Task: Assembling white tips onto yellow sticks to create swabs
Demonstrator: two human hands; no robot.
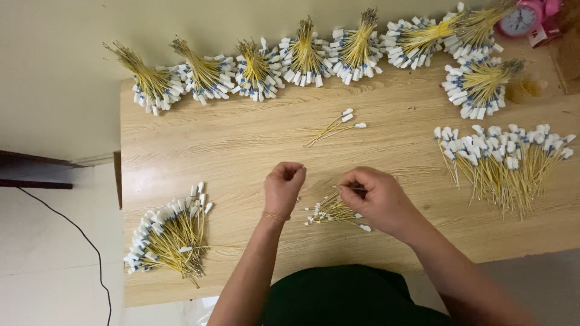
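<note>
My left hand point(284, 186) rests on the wooden table point(241, 145) with fingers curled in; what it holds I cannot make out. My right hand point(376, 198) pinches a thin yellow wire at its fingertips, just above a small bunch of yellow wires with white plug ends point(333, 212) lying between my hands. A few loose wires with white ends point(338, 125) lie farther back at the table's middle.
Several tied bundles of yellow wires with white and blue ends point(302, 57) line the back edge. A loose spread of such wires point(504, 157) lies at right, another pile point(169, 232) at front left. A pink alarm clock point(519, 18) stands at back right.
</note>
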